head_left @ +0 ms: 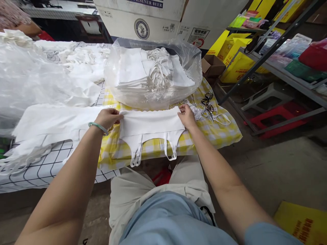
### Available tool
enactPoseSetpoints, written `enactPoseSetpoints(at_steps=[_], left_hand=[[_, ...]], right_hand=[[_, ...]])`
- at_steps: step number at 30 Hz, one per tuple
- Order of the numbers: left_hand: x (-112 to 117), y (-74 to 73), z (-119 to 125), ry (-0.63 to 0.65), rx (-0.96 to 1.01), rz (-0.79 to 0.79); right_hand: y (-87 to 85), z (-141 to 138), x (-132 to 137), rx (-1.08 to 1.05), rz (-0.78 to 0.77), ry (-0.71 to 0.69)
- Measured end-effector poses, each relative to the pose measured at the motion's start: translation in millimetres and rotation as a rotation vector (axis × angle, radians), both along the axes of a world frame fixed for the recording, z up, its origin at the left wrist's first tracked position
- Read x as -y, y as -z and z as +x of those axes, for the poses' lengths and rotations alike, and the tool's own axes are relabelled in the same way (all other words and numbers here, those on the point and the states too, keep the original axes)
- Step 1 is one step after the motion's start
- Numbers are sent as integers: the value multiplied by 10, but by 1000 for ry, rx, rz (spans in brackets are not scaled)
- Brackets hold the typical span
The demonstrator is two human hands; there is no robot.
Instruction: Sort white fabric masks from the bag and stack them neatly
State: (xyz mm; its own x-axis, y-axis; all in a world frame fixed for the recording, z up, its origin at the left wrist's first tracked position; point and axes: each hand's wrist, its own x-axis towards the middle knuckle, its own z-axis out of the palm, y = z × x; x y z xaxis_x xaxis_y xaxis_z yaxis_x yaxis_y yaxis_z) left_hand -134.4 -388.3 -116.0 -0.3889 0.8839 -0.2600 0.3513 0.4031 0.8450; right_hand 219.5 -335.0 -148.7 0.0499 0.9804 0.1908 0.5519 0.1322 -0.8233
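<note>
A white camisole lies flat on the yellow checked cloth, its scalloped edge away from me and its thin straps hanging over the table's front edge. My left hand, with a green bangle on the wrist, pinches the camisole's left far corner. At the opposite corner my right hand grips the fabric between thumb and fingers. Behind it, an open clear plastic bag holds a stack of folded white camisoles with bunched straps. More white garments are piled to the left of my left hand.
Scissors and white thread scraps lie right of my right hand. A large cardboard box stands behind the bag. To the right is a metal shelf with stools beneath. Another person's arm shows at upper left.
</note>
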Motion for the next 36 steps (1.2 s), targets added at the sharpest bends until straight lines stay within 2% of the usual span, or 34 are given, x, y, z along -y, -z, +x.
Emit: enactPoseSetpoints(at_steps=[3,6,8,10,12,15,17,19,21,23,25,27,29,31,33,36], left_hand=[[-90,84,86,0,-33,-19],[-129,151,176,41,-341,-92],[-105,173,212,92,-518,-92],[-41,190,217,114,-619,-18],[44,216,204,152,-693,137],[154,272,219,349,-742,389],[183,309,303,521,-734,462],[172,336,467,655,-731,480],[136,351,699,779,-729,480],[89,360,961,899,-724,473],[44,375,1206,992,-720,451],[8,401,1395,1027,-729,399],[-13,432,1509,1031,-757,336],[-18,456,1559,1031,-794,287],[-12,467,1570,1034,-823,262],[-2,473,1564,1029,-842,257]], right_hand=[[60,-31,-77,109,-8,26],[127,-72,-90,224,-25,9],[133,-77,-51,282,27,-16],[88,-52,34,334,136,-11],[1,-12,180,372,231,-1],[-139,25,560,359,254,-106],[-189,12,937,340,238,-190],[-181,-27,1374,363,236,-202],[-110,-84,1785,403,211,-225],[4,-147,2080,457,192,-227],[120,-202,2222,524,193,-188],[193,-229,2242,550,189,-148],[199,-214,2213,465,166,-159],[157,-152,2192,273,108,-202],[110,-58,2193,47,-8,-227],[81,88,2204,-194,-233,-155]])
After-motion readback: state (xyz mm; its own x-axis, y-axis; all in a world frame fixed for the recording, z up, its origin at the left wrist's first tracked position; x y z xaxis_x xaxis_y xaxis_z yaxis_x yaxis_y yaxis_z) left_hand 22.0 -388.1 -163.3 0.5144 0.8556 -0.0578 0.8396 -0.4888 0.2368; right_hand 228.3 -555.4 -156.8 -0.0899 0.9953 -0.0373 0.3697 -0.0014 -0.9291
